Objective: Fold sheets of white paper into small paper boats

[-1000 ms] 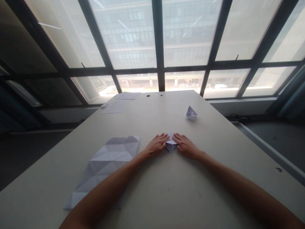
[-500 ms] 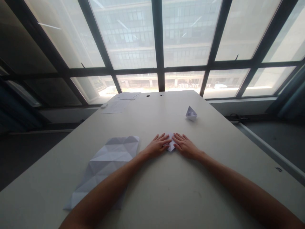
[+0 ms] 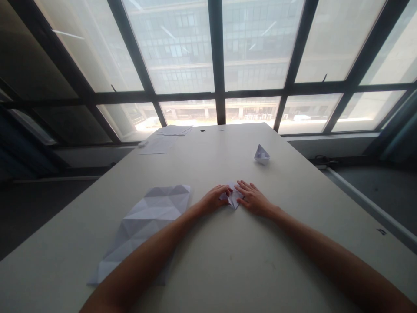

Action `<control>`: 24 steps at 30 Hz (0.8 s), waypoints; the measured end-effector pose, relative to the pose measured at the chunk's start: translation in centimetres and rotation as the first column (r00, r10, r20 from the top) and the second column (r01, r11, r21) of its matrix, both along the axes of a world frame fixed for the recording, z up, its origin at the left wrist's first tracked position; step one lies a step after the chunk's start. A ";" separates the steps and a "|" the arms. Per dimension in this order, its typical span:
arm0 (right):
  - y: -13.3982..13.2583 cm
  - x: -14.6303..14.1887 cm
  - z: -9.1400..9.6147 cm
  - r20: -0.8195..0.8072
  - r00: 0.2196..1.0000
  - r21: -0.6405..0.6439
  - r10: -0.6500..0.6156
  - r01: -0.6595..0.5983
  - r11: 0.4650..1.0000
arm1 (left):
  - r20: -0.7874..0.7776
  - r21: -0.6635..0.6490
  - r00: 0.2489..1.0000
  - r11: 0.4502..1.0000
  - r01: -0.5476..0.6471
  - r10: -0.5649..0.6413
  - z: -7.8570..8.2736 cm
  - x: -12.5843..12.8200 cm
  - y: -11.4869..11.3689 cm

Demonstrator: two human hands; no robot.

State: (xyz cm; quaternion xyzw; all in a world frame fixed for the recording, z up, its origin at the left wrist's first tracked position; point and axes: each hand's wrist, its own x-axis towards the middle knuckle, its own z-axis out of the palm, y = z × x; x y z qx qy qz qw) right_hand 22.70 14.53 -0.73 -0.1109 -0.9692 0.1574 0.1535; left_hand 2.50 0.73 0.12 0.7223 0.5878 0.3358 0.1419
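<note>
A small piece of folded white paper point(image 3: 233, 201) lies on the table between my two hands. My left hand point(image 3: 214, 198) curls its fingers over the paper's left side and pinches a flap there, lifted a little. Flat on the paper's right side, my right hand point(image 3: 252, 196) presses with its fingers stretched out. My fingers cover parts of the paper on both sides. A larger creased white sheet point(image 3: 151, 213) rests to the left, partly behind my left forearm.
A folded paper boat point(image 3: 262, 155) stands further off to the right on the white table point(image 3: 224, 265). Several flat paper sheets point(image 3: 158, 145) lie at the far left, with a small white object point(image 3: 142, 144) beside them. Large windows rise behind the table.
My left hand has gone from lying flat to curled fingers, and a flap on the paper's left side now stands out. My right hand stays pressed in nearly the same place.
</note>
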 end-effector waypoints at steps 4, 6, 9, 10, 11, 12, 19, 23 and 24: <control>-0.4 0.0 0.4 -0.196 0.971 -0.009 0.134 -0.138 0.990 | 0.031 0.019 1.000 1.000 0.001 -0.001 -0.3 -0.2 0.1; -0.7 0.0 0.5 -0.244 0.943 -0.006 0.225 -0.234 0.972 | 0.040 0.016 0.999 1.000 -0.007 0.006 -0.5 -0.3 0.2; -0.8 -0.1 0.5 -0.245 0.927 0.003 0.285 -0.294 0.956 | 0.048 0.005 0.999 1.000 -0.012 0.011 -0.6 -0.4 0.3; -0.7 -0.1 0.5 -0.236 0.927 0.011 0.292 -0.298 0.954 | 0.048 0.001 0.999 1.000 -0.012 0.012 -0.6 -0.4 0.3; -0.7 -0.1 0.6 -0.222 0.928 0.022 0.300 -0.303 0.953 | 0.047 -0.004 0.999 1.000 -0.012 0.013 -0.5 -0.3 0.3; -0.6 -0.1 0.6 -0.207 0.929 0.033 0.307 -0.307 0.951 | 0.043 -0.007 0.999 1.000 -0.018 0.018 -0.4 -0.2 0.3; -0.8 0.4 1.4 -0.068 0.945 0.072 0.319 -0.314 0.947 | -0.004 -0.035 0.998 0.997 -0.066 0.066 0.0 0.3 0.1; -1.0 0.5 2.0 0.041 0.951 0.116 0.305 -0.308 0.944 | 0.015 -0.053 0.997 0.995 -0.081 0.082 0.2 0.5 0.0; -1.1 0.5 2.1 0.064 0.951 0.124 0.304 -0.310 0.943 | 0.016 -0.055 0.996 0.995 -0.081 0.082 0.3 0.5 0.0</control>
